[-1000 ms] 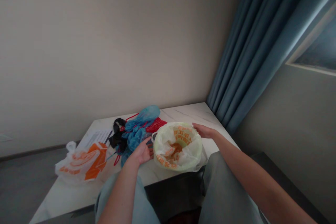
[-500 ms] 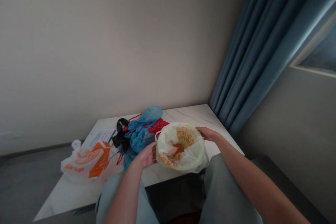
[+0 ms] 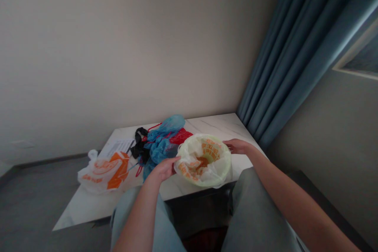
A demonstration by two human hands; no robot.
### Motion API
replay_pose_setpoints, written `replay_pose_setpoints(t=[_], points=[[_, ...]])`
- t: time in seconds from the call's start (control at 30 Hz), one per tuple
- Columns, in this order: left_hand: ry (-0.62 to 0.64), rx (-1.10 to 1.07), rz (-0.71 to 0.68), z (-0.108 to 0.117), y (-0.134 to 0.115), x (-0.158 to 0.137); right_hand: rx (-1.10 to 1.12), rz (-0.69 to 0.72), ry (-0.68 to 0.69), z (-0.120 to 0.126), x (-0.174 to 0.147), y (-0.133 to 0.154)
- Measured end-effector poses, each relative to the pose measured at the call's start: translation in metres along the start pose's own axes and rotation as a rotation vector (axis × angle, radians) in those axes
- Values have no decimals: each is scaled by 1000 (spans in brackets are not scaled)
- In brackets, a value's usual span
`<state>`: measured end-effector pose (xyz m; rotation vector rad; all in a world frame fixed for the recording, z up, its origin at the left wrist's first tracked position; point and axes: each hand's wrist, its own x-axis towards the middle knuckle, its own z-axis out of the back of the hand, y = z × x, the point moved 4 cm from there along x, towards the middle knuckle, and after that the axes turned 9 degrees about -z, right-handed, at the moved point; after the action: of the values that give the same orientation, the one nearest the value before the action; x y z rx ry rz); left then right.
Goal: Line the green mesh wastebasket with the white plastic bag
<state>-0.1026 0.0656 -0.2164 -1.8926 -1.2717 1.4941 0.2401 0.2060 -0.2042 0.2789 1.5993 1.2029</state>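
A round pale green trash bin (image 3: 226,169) stands at the table's front edge, its opening facing me. A white plastic bag with orange print (image 3: 189,171) lines it and folds out over the rim. At the bin's left side, my left hand (image 3: 164,168) is closed on the bag's edge, thumb on top. My right hand (image 3: 238,146) is closed against the bin's right rim; its fingertips are partly hidden there, and whether they also pinch the bag is unclear.
On the white marbled table (image 3: 218,124) lie crumpled blue bags (image 3: 161,147), a red bag (image 3: 181,136), black bags (image 3: 140,147), a white-orange bag (image 3: 103,171) and a printed sheet (image 3: 116,146). Blue curtain (image 3: 283,59) hangs at right. My knees touch the front edge.
My left hand has shifted up to the rim and draws the bag's edge outward to the left. The right hand stays at the right rim. The view has tilted slightly.
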Motion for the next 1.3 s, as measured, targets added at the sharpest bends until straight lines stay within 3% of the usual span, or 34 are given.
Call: replay_pose_setpoints(t=[0.17,0.37,0.5,0.6,0.67,0.9,1.1,1.2,1.3], points=[[-27,-16,-37,-1,0,4,263,-115,13,-2,2,-3],[-83,29,-202,-3,-8,5,285,-48,-36,-6,-5,4],[-230,157,-375,2,-17,8,223,-15,-65,-13,-17,10],[-380,276,-449,5,-24,7,156,-31,-106,-18,-24,11],[-416,303,-486,4,-29,6,120,-47,-161,-20,-28,11],[-394,103,-623,3,-35,11,123,-113,-300,-25,-35,8],[-291,-95,-754,-9,-37,13,148,-181,-274,-46,-37,1],[-351,-117,-751,-10,-39,12,50,-203,-285,-58,-44,-8],[-431,-88,-618,-7,-35,14,-71,-220,-264,-66,-56,-19]])
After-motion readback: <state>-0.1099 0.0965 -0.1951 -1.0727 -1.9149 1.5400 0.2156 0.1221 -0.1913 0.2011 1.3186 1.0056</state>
